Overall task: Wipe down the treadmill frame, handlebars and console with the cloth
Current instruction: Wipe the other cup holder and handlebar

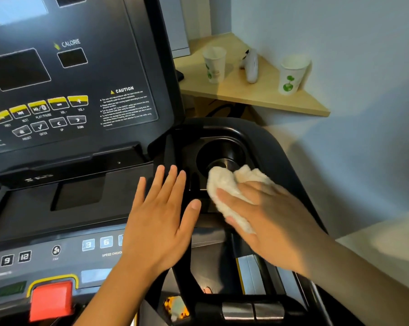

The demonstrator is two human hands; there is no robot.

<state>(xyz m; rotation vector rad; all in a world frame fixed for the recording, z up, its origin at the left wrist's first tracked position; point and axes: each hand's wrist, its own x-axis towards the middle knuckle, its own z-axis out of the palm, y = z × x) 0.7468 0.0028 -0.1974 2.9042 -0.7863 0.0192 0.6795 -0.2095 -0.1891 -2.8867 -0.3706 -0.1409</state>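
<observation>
The black treadmill console (64, 90) fills the left of the view, with its display panel, yellow buttons and a caution label. To its right is a round cup holder (220, 154) in the black console tray. My right hand (267, 217) grips a bunched white cloth (224, 187) against the tray just in front of the cup holder; the hand is motion-blurred. My left hand (161, 220) is flat with fingers spread, hovering over or resting on the console tray beside the cloth. A black handlebar (241, 309) with metal pulse sensors runs along the bottom.
A red safety stop key (51, 300) sits at the lower left, below the speed buttons (97, 243). Behind the treadmill, a wooden corner shelf (253, 90) against the pale wall carries two paper cups (291, 75) and a white controller (250, 64).
</observation>
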